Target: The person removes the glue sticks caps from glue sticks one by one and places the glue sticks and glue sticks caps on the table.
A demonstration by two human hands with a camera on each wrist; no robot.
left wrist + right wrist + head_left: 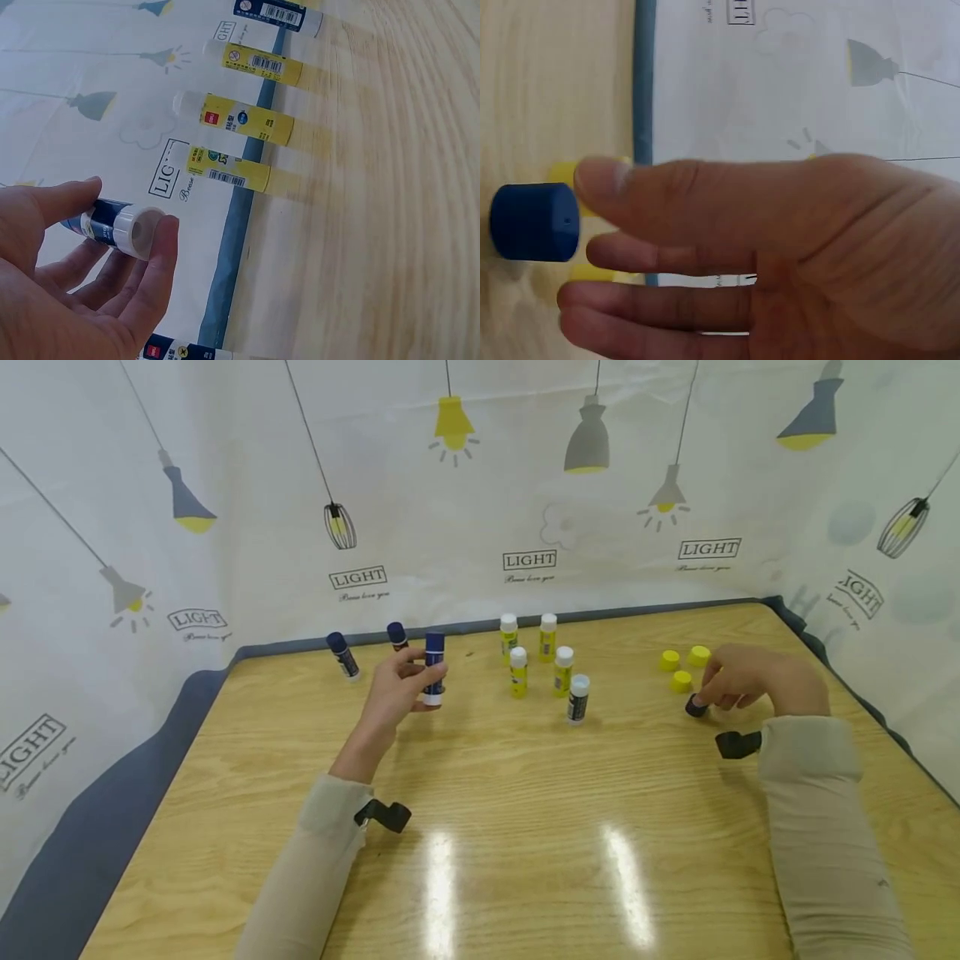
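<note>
My left hand point(393, 689) holds a blue glue stick point(434, 664) upright above the table, its dark blue cap at the top. In the left wrist view the thumb and fingers pinch this glue stick point(112, 223), with its white base facing the camera. My right hand point(768, 681) is low at the right, beside a dark blue cap point(696, 706). The right wrist view has that blue cap point(534, 223) standing on the table at the thumb tip, outside the loosely bent fingers. Three yellow caps point(681, 682) sit just beyond.
Several yellow glue sticks point(518, 672) with bare white tops stand mid-table. A blue glue stick without its cap point(577, 702) stands in front of them. Two capped blue glue sticks point(343, 657) stand at the back left. Behind the table hangs a lamp-print curtain point(450, 527).
</note>
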